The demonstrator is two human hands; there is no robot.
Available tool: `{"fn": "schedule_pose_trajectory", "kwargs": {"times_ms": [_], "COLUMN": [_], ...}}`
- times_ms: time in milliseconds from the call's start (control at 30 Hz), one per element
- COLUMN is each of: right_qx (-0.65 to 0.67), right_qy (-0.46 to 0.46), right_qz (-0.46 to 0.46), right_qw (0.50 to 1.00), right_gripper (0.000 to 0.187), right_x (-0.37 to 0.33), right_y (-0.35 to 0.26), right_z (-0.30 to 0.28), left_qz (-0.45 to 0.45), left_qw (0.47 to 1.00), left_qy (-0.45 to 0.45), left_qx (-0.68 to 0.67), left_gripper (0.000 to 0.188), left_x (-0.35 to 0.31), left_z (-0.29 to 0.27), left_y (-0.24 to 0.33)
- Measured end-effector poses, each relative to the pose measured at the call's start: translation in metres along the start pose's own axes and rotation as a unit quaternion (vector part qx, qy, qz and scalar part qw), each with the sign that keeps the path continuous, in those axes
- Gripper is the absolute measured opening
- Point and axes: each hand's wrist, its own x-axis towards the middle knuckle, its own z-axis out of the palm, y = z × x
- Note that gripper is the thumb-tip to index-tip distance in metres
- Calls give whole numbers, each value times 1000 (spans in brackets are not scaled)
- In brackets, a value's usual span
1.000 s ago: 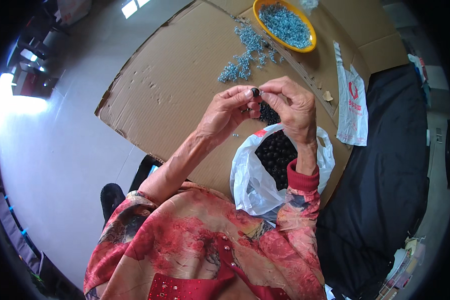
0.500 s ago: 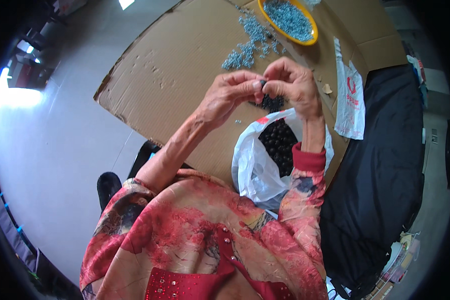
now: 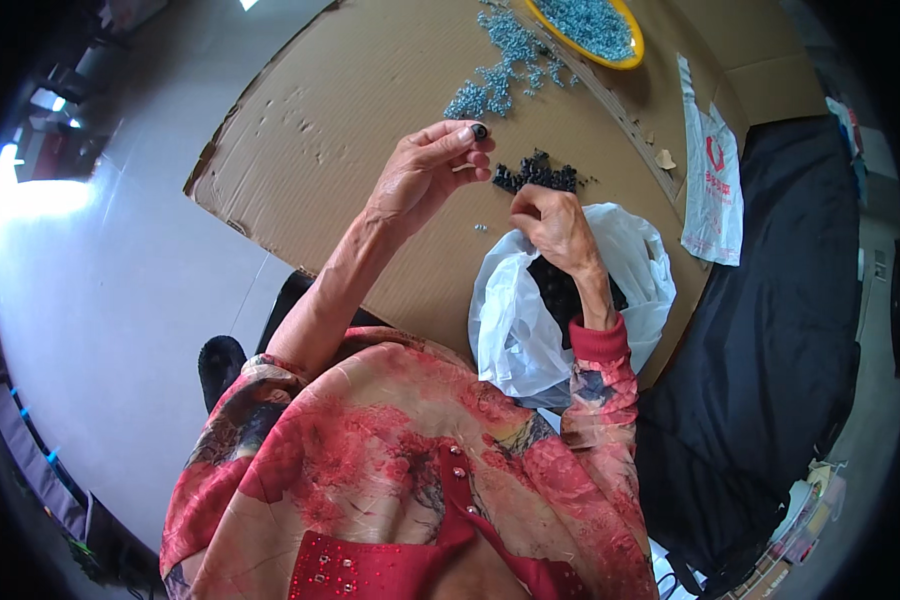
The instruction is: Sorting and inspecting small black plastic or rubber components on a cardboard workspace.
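My left hand [image 3: 422, 172] pinches a small round black part [image 3: 479, 131] between thumb and forefinger. The part's end faces me and shows a hole or recess; the other fingers curl loosely below. My right hand [image 3: 558, 232] is apart from the left, its fingers bent together at the near edge of a pile of tiny black pieces [image 3: 536, 174]. What those fingers hold, if anything, is hidden. Under the right wrist stands an opened white plastic bag [image 3: 510, 335] with several round black parts [image 3: 555, 288] inside, partly covered by the hand and forearm.
The work surface is a cardboard sheet [image 3: 300, 170]. Small silvery-blue metal pieces [image 3: 505, 70] lie scattered at the far side, beside a yellow oval dish [image 3: 638, 40] full of them. A flattened white bag [image 3: 712, 190] lies to the right, next to black cloth [image 3: 770, 290].
My hands have parted. The left has moved slightly left and away with the black part; the right has drawn back toward the bag, uncovering the pile of tiny black pieces.
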Motion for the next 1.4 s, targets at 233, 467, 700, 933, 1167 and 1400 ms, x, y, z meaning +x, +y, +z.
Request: {"fn": "schedule_pose_trajectory", "kwargs": {"times_ms": [233, 467, 700, 933, 1167, 1400], "right_qx": [-121, -203, -277, -308, 199, 504], "right_qy": [197, 152, 99, 105, 155, 161], "right_qz": [-148, -220, -203, -229, -69, -211], "right_qw": [962, 942, 934, 917, 965, 822], "right_gripper": [5, 6, 5, 6, 9, 15], "right_x": [32, 56, 57, 57, 39, 22], "right_y": [14, 22, 12, 12, 3, -9], "right_z": [0, 7, 11, 15, -20, -41], "left_qz": [-18, -21, -30, -45, -44, -48], "left_qw": [999, 999, 996, 995, 995, 991], "left_qy": [-1, 11, 6, 35, 24, -56], "left_qx": [-38, -43, -83, -79, -82, -115], "left_gripper": [17, 16, 15, 15, 17, 22], "left_x": [1, 3, 7, 8, 10, 16], "left_z": [-4, -6, -13, -26, -22, 36], "left_y": [-6, -5, -7, -16, -19, -12]}}
